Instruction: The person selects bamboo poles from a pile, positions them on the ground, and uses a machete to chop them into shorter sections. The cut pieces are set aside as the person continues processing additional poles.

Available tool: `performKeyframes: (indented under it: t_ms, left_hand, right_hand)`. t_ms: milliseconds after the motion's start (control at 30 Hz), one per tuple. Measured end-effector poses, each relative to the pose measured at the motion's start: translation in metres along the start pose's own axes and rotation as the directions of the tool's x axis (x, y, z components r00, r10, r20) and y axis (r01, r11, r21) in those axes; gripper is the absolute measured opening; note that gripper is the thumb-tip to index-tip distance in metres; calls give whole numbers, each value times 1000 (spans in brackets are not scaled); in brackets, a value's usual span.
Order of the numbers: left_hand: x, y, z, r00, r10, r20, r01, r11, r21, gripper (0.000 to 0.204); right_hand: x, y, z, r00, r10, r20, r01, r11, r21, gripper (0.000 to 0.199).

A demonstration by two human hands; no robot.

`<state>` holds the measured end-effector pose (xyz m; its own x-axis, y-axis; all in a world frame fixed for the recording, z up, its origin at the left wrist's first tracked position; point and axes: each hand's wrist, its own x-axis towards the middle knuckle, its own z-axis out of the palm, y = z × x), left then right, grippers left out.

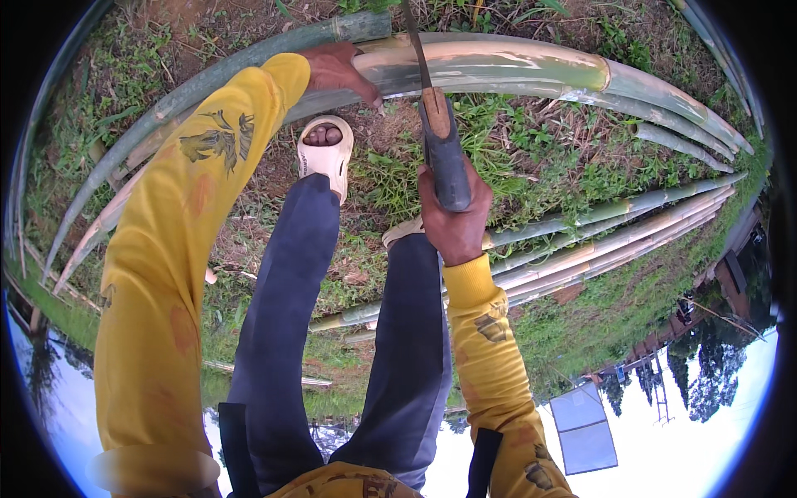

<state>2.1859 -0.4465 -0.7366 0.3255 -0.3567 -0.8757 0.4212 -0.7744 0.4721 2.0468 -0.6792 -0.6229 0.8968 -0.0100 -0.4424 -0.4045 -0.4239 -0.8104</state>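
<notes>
My right hand (458,217) is closed round the black grip of a long-bladed hand tool (448,162), whose collar is wood. Its thin dark blade rises away from me and crosses in front of a thick bamboo pole (531,65). Seen nearly edge-on, the blade does not show whether it is a saw or a machete, nor whether it touches the pole. To the left of the blade, my left hand (336,70) grips the same pole, thumb on the near side. The pole is green with pale scraped patches.
A darker green bamboo pole (274,51) lies beyond my left hand. More bamboo poles (614,241) lie bundled at the right, behind my feet. My sandalled left foot (324,153) stands close to the held pole. Grass and dry scraps (523,149) cover the ground.
</notes>
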Motion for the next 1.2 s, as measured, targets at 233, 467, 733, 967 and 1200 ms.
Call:
performKeyframes:
  t_ms: [233, 467, 733, 967, 1200]
  left_hand:
    - [-26, 3, 27, 992, 9, -127, 22, 972, 236, 69]
    - [-40, 17, 48, 967, 28, -254, 44, 961, 272, 70]
    - [-39, 9, 32, 949, 86, -305, 6, 957, 291, 68]
    - [-31, 14, 36, 902, 141, -408, 19, 931, 365, 70]
    - [-40, 15, 35, 946, 104, -308, 37, 906, 421, 74]
  right_hand:
    - [-129, -52, -53, 967, 251, 46, -246, 964, -103, 13]
    - [-98, -48, -61, 968, 236, 84, -234, 972, -33, 18]
    - [-180, -32, -83, 994, 103, 28, -96, 977, -192, 22]
    - [-54, 10, -34, 981, 144, 127, -155, 984, 85, 10]
    - [-171, -18, -38, 971, 239, -29, -237, 971, 39, 21]
